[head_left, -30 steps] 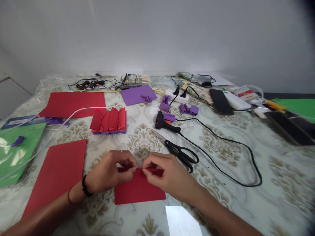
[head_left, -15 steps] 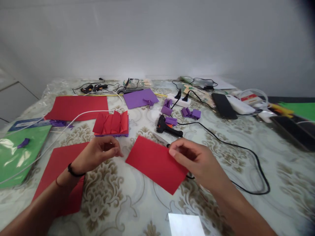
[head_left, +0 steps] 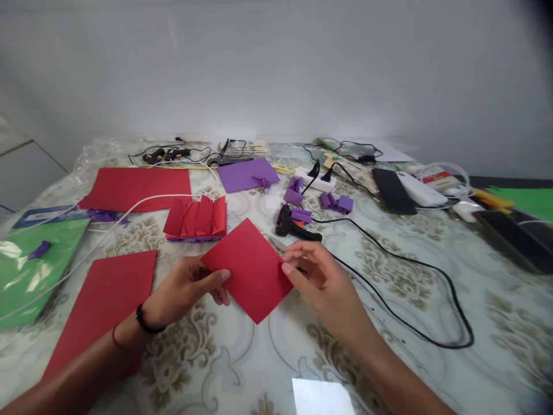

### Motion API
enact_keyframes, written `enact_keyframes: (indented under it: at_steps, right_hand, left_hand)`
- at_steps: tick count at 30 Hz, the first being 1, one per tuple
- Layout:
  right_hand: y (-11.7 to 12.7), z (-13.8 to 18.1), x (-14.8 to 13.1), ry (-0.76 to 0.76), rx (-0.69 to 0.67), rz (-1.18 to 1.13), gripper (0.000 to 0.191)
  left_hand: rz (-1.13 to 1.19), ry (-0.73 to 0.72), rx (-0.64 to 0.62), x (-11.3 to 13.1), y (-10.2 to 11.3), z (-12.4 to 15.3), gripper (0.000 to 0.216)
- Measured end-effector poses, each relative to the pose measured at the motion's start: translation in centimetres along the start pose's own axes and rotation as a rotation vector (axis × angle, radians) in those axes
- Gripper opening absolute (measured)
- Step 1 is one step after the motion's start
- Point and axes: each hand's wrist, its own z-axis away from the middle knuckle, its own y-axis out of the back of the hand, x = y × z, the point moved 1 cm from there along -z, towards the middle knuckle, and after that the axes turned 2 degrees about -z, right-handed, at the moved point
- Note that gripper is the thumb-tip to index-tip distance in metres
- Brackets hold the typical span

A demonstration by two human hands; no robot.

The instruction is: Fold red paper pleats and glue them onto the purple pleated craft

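A square-looking sheet of red paper (head_left: 251, 271) is held up over the table, turned so one corner points toward me. My left hand (head_left: 188, 288) pinches its left corner, thumb on top. At the right corner, my right hand (head_left: 319, 279) grips the paper between thumb and fingers. Just beyond the sheet sits a stack of folded red paper pieces (head_left: 196, 216) with purple ones under it. A black glue gun (head_left: 296, 225) lies past my right hand, and the tip of a metal blade (head_left: 279, 244) shows beside that hand.
Larger red sheets (head_left: 108, 294) (head_left: 138, 187) lie to the left, near a green pack (head_left: 47, 248). Purple folded pieces (head_left: 337, 202) and a purple sheet (head_left: 246, 174) lie farther back. A black cable (head_left: 410, 262) loops across the right, by a power strip (head_left: 317, 181) and phones (head_left: 393, 190).
My left hand has moved right and taken the paper's left corner. The red sheet has turned from a slanted rectangle to a diamond position, with my right hand shifting slightly left.
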Motion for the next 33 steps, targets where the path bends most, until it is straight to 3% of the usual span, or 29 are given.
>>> enact_keyframes:
  at_steps: [2,4,6,9,11,17,21,24,30,33]
  right_hand:
    - [-0.2,0.3,-0.6,0.142,0.019,0.158,0.018]
    - [-0.6,0.8,-1.1,0.209,-0.07,0.26,0.023]
    - [-1.3,1.6,-1.4,0.161,-0.233,0.201,0.042]
    - [-2.5,2.8,-1.5,0.001,-0.432,0.032,0.096]
    - [-2.9,3.2,-1.5,-0.101,-0.475,0.004,0.108]
    - [-1.3,1.7,-1.3,-0.176,-0.336,-0.078,0.043]
    - [1.0,0.1,-0.9,-0.147,-0.175,-0.061,0.034]
    - [1.9,-0.4,-0.7,-0.13,-0.182,-0.005,0.03]
    - [0.9,0.5,-1.2,-0.005,-0.182,0.317,0.025]
    - [0.5,1.3,-2.0,0.09,-0.368,0.246,0.033]
  left_hand:
    - [-0.018,-0.003,0.054,-0.1,0.2,0.0,0.041]
    - [-0.002,-0.028,0.096,-0.2,0.1,0.2,0.037]
    - [0.07,-0.059,0.093,-0.2,-0.2,0.4,0.029]
    - [0.181,-0.078,0.024,0.2,-0.9,0.7,0.024]
    - [0.22,-0.083,-0.018,0.5,-1.2,0.9,0.024]
    - [0.246,-0.072,-0.031,0.0,-0.4,1.1,0.033]
    - [0.167,0.031,0.074,-0.3,0.7,0.7,0.031]
    - [0.122,0.037,0.1,0.2,1.3,0.5,0.036]
    - [-0.002,0.032,0.044,0.9,1.8,0.5,0.064]
    - [0.09,0.038,-0.042,0.5,1.3,0.5,0.068]
